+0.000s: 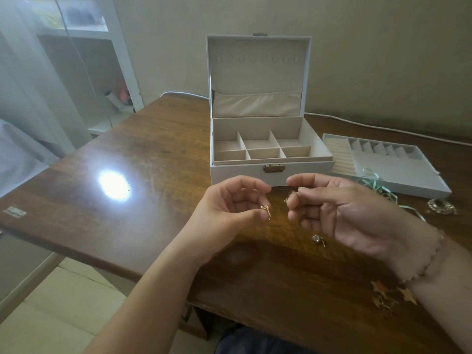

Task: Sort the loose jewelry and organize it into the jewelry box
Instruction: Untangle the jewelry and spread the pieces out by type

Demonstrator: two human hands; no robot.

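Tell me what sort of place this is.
Probably a bedroom or other room at home: a wooden table stands against a plain wall, a white shelf unit is at left, and what looks like bedding shows at the left edge.

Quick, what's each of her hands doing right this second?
Left hand: fingers curled, pinching a small gold earring.
Right hand: fingers curled, pinching another small gold piece, too small to tell what kind.

A home bedroom is showing here: a wooden table [158, 159] is standing against a plain wall [370, 60], bedding [18, 154] is lying at nine o'clock, and a sheer curtain [38, 72] is hanging at ten o'clock.
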